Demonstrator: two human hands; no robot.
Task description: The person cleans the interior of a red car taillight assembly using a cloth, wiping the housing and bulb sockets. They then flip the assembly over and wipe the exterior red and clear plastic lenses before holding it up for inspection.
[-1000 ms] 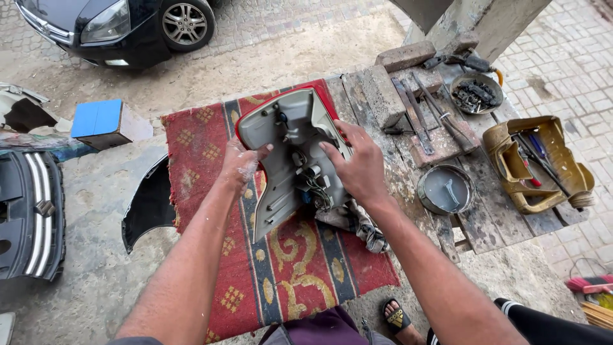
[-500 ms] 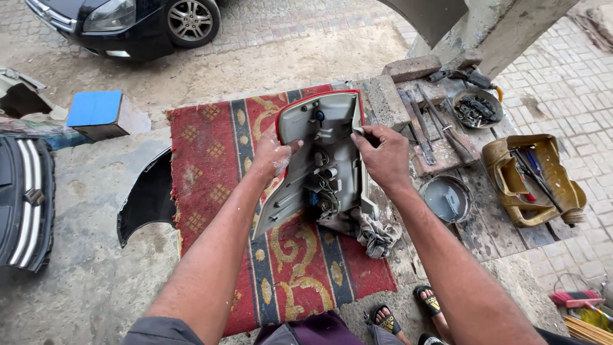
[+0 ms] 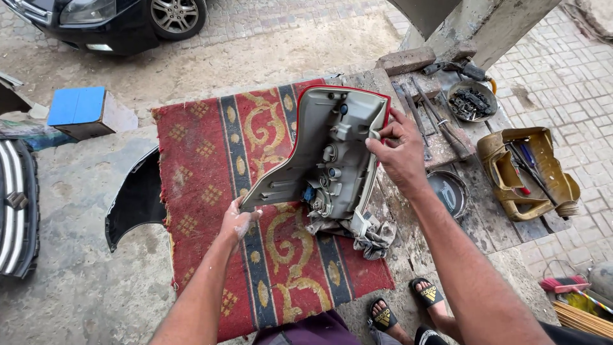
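Hands (image 3: pixel 401 153) grip grey tail-light housing (image 3: pixel 332 156); blue box (image 3: pixel 86 110) far left.

**Camera set-up: single head view**

One camera, worn on the person's head, looking steeply down and forward past both forearms. Near range: left hand (image 3: pixel 237 220) lower centre, right hand (image 3: pixel 399 153) above and right of it. Ground beyond the hands fills the upper frame. No second view.

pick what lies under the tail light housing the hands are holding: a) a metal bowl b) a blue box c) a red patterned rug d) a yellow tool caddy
c: the grey tail light housing, gripped by the left hand at its lower corner and the right hand at its far edge, sits over the red patterned rug spread on the bench.
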